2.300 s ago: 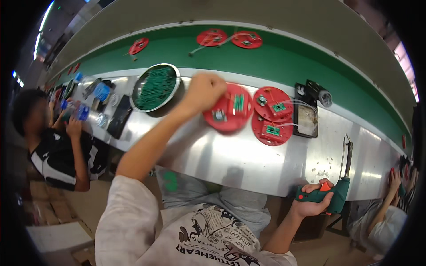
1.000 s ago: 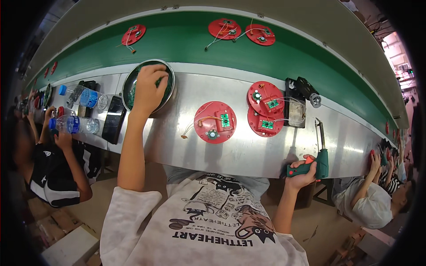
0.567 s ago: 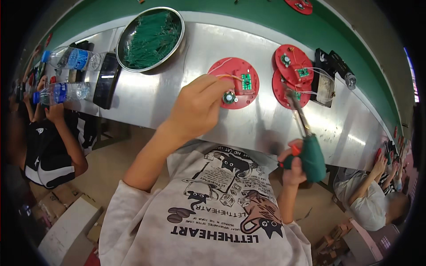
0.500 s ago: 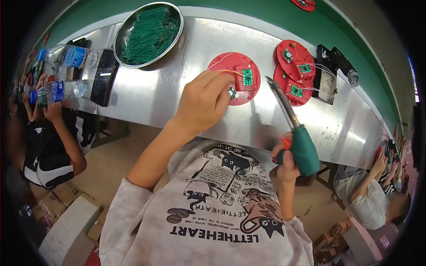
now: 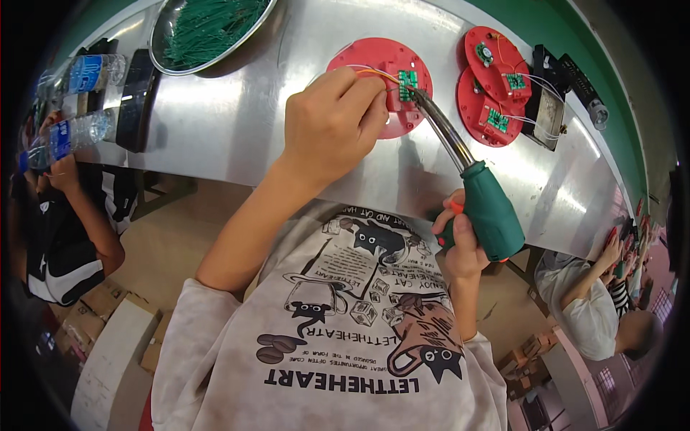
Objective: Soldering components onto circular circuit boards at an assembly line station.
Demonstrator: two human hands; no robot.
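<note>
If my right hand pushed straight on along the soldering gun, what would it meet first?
Leading your right hand, the soldering gun would likely meet the green circuit board on the leftmost red disc first; depth leaves contact unclear.

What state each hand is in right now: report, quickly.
Left hand: fingers closed at the red disc; whether they pinch anything cannot be told.
Right hand: closed, holding the green soldering gun.
</note>
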